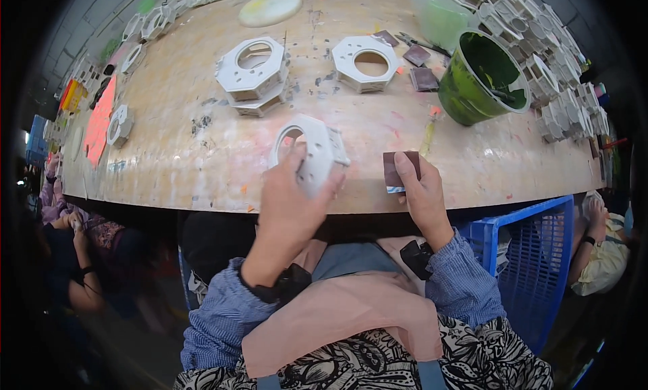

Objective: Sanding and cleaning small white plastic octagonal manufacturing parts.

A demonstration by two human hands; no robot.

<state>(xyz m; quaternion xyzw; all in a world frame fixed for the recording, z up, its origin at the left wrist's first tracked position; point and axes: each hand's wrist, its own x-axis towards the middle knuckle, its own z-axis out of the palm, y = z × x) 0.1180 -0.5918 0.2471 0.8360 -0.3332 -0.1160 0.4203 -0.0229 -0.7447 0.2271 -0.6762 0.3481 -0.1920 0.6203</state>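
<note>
My left hand [291,199] is closed round a white octagonal frame [317,153] with a round opening, tilted on its side just above the table's near edge; hand and frame are slightly blurred. To its right, my right hand [424,193] pinches a dark brown square of sandpaper [401,166], thumb on top, with a blue-and-white strip along its lower edge. The sandpaper and the frame are apart. Farther back, two like frames [251,69] lie stacked, and a single frame [365,60] lies to their right.
Several sandpaper squares [424,79] lie beside a green-stained bucket [482,79]. White frames are heaped [540,59] at the far right. A pale round disc [270,9] lies at the back, an orange sheet [101,123] at left. A blue crate [526,255] stands below the table's right side. People sit at both sides.
</note>
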